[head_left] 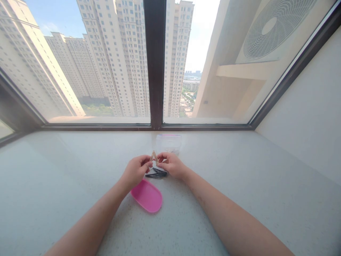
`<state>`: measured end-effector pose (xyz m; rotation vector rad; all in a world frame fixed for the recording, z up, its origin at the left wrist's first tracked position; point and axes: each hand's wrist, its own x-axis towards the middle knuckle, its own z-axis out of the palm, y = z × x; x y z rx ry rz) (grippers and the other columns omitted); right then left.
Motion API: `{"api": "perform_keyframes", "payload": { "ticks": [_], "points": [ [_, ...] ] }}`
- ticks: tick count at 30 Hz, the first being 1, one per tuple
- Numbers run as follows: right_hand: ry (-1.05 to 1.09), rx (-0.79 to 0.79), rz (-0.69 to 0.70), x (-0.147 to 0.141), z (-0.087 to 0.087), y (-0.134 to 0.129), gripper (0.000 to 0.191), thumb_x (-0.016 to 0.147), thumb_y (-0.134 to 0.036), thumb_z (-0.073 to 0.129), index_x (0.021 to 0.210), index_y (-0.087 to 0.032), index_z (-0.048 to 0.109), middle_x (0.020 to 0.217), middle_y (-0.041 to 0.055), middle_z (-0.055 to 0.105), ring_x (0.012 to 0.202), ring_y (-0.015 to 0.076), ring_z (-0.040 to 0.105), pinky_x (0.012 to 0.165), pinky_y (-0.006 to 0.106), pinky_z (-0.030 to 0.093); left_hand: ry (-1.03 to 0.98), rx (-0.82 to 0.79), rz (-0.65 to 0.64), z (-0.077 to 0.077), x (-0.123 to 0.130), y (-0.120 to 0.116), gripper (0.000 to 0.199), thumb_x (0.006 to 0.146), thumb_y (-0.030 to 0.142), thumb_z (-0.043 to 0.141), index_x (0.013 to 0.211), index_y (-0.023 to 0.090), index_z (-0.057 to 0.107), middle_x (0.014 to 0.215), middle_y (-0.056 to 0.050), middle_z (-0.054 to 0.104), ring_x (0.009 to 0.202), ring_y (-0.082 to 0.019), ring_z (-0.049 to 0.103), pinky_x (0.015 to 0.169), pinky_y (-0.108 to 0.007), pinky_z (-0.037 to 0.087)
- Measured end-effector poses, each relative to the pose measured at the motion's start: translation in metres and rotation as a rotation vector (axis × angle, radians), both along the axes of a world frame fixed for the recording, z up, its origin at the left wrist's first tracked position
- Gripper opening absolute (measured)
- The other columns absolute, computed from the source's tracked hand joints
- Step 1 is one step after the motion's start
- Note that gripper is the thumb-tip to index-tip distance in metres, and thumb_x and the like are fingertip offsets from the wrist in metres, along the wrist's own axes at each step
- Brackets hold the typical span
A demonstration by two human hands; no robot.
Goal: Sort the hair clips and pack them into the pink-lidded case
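A small gold-coloured hair clip (153, 155), spread into an upside-down V, is held up between both hands. My left hand (139, 170) pinches its left leg with thumb and fingers. On the other leg, the fingertips of my right hand (170, 164) are closed. Just below them, several black hair clips (156, 173) lie in a loose pile on the pale speckled sill. Nearer to me is a shallow pink tray (148, 197) with rounded ends, its upper left corner partly hidden by my left hand.
Behind my hands lies a clear zip bag (168, 141) with some small items in it, too faint to name. The speckled sill (239, 185) runs back to a dark window frame (156, 71). A white wall (306, 117) bounds the right side.
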<state>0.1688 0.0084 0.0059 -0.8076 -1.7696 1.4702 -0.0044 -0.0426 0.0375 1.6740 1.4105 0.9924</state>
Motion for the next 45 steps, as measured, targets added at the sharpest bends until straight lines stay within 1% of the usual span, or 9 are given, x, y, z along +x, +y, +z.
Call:
{"api": "perform_keyframes", "payload": {
  "ticks": [4,9,14,17,20,26,32,40,45],
  "points": [
    [0.009,-0.036,-0.004,0.0,0.0,0.0,0.025,0.07,-0.024,0.066,0.093,-0.014,0.063,0.073,-0.0018,0.053,0.046,0.0038,0.038,0.044,0.019,0.026,0.008,-0.002,0.01,0.0,0.0,0.0,0.021,0.075,0.03,0.053,0.085,0.018,0.068,0.065,0.0,0.064,0.054,-0.015,0.056,0.055,-0.024,0.043],
    [0.073,-0.138,0.001,-0.002,0.002,-0.001,0.026,0.067,-0.025,0.067,0.091,-0.014,0.063,0.065,-0.0045,0.049,0.042,0.0029,0.033,0.04,0.019,0.021,-0.018,-0.003,-0.003,-0.009,-0.001,0.002,0.028,0.077,0.032,0.054,0.096,0.018,0.068,0.072,-0.002,0.068,0.061,-0.017,0.061,0.06,-0.026,0.047],
    [0.088,-0.174,0.003,-0.001,0.006,-0.004,0.025,0.065,-0.027,0.069,0.086,-0.014,0.064,0.063,-0.0041,0.051,0.042,0.0037,0.036,0.039,0.019,0.022,-0.077,-0.016,-0.022,-0.014,-0.002,0.002,0.03,0.077,0.035,0.055,0.098,0.017,0.068,0.078,-0.004,0.071,0.064,-0.018,0.063,0.062,-0.026,0.047],
    [0.067,-0.138,0.004,0.0,0.004,-0.003,0.026,0.066,-0.031,0.069,0.086,-0.014,0.064,0.067,-0.0023,0.054,0.044,0.0047,0.039,0.041,0.019,0.026,-0.123,-0.034,-0.023,-0.012,-0.001,0.002,0.03,0.077,0.036,0.057,0.096,0.016,0.068,0.079,-0.005,0.071,0.064,-0.017,0.063,0.062,-0.027,0.047],
    [0.024,-0.098,-0.001,0.0,0.0,-0.001,0.025,0.068,-0.033,0.069,0.084,-0.014,0.065,0.061,-0.0029,0.054,0.044,0.006,0.041,0.042,0.02,0.029,-0.147,-0.045,-0.021,-0.009,-0.001,0.001,0.029,0.076,0.035,0.057,0.094,0.015,0.067,0.075,-0.004,0.069,0.062,-0.017,0.061,0.061,-0.027,0.047],
    [0.057,-0.045,0.008,-0.001,-0.005,0.003,0.019,0.066,-0.028,0.07,0.077,-0.013,0.064,0.061,-0.0016,0.056,0.052,0.0081,0.046,0.05,0.021,0.033,-0.111,-0.033,-0.044,-0.001,0.001,-0.001,0.022,0.076,0.031,0.056,0.087,0.015,0.066,0.063,-0.001,0.061,0.055,-0.014,0.053,0.055,-0.024,0.042],
    [0.034,-0.043,-0.06,-0.001,-0.004,0.004,0.018,0.065,-0.027,0.069,0.075,-0.014,0.063,0.057,-0.0034,0.051,0.05,0.008,0.042,0.047,0.021,0.03,-0.087,-0.017,-0.008,0.005,0.0,-0.001,0.02,0.075,0.032,0.056,0.085,0.016,0.065,0.066,-0.001,0.062,0.054,-0.013,0.054,0.055,-0.025,0.044],
    [0.067,-0.099,-0.081,0.0,-0.007,0.005,0.021,0.067,-0.032,0.069,0.077,-0.015,0.061,0.049,-0.0073,0.044,0.039,0.0056,0.033,0.039,0.02,0.022,-0.089,0.037,0.068,-0.006,-0.008,0.005,0.024,0.076,0.033,0.057,0.091,0.016,0.065,0.066,-0.002,0.065,0.058,-0.015,0.059,0.061,-0.027,0.048],
    [0.109,-0.146,-0.069,0.0,-0.007,0.004,0.025,0.067,-0.036,0.07,0.077,-0.016,0.058,0.051,-0.0071,0.045,0.037,0.0055,0.035,0.035,0.019,0.022,-0.148,0.064,0.125,-0.014,-0.013,0.011,0.03,0.075,0.035,0.06,0.097,0.015,0.06,0.07,-0.003,0.067,0.062,-0.018,0.063,0.064,-0.031,0.051]
  ]
}}
